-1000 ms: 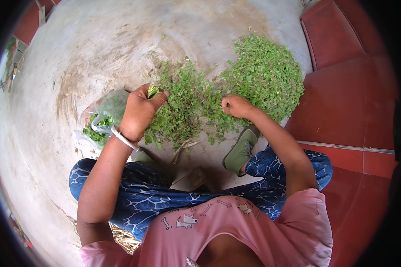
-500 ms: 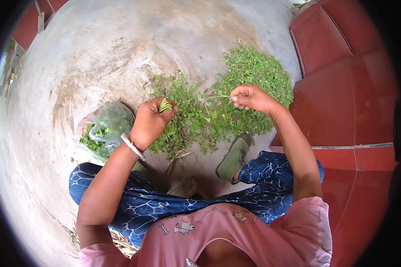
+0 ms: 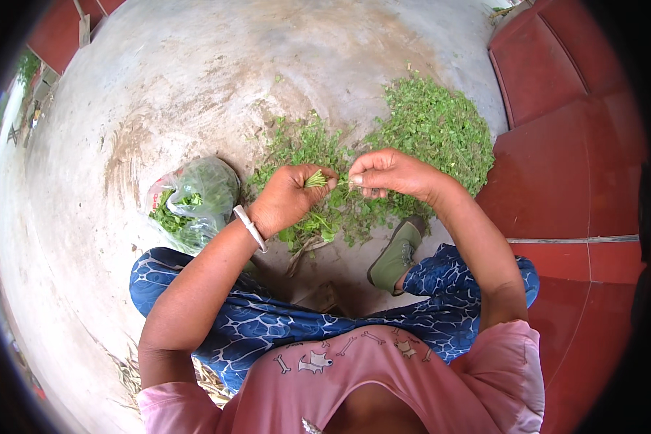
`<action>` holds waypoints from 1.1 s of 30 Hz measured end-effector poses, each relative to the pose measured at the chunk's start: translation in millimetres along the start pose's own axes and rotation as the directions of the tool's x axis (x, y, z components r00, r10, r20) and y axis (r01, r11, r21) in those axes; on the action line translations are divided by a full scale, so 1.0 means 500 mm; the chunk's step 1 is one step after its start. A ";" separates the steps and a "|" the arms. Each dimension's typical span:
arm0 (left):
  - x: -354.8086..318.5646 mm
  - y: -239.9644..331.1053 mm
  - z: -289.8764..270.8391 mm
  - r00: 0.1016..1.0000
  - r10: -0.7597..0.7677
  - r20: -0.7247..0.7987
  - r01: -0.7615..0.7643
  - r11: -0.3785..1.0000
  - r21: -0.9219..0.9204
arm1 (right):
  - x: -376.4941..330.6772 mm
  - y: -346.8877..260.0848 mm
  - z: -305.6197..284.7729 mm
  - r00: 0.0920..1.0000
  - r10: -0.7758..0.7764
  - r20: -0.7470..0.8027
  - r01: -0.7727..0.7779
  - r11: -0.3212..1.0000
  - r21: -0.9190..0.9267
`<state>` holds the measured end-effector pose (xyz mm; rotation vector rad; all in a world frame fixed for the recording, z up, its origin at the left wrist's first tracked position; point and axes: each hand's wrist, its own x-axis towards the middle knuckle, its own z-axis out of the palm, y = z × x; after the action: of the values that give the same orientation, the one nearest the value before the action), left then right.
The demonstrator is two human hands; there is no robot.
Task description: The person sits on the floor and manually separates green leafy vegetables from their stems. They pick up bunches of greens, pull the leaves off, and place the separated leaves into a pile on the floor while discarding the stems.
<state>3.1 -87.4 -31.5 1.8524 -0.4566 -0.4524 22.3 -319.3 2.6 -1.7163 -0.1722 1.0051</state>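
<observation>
My left hand (image 3: 294, 197) is closed round a small bunch of leafy green stems, whose pale cut ends (image 3: 315, 179) poke up between thumb and fingers. Close beside it, my right hand (image 3: 392, 174) pinches a thin green sprig (image 3: 345, 184) between thumb and forefinger. The sprig spans the narrow gap between the hands; its far end is partly hidden by my fingers. Beneath and beyond both hands, loose greens (image 3: 441, 126) lie heaped on the floor, thickest at the far right.
A clear plastic bag (image 3: 208, 189) of greens stands on the concrete floor (image 3: 173, 87), left of my left hand. Red tiled steps or a wall (image 3: 546, 173) rise on the right. My green shoe (image 3: 399, 254) sits near the heap. Dry husks (image 3: 130, 372) lie at lower left.
My right hand has moved left with the sprig, up near my left hand. The left hand has shifted right and slightly down, still holding its bunch. The whole view has shifted a little.
</observation>
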 end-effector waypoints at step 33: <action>-0.028 0.004 -0.070 0.945 -0.214 -0.248 0.085 0.891 -0.446 | 0.153 0.464 -0.024 0.784 -0.132 -0.607 -0.510 0.420 -0.750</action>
<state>9.2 -52.7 -17.5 1.4906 -0.0022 -0.3421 -3.2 -378.4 -233.6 -3.0754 -0.0815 0.4295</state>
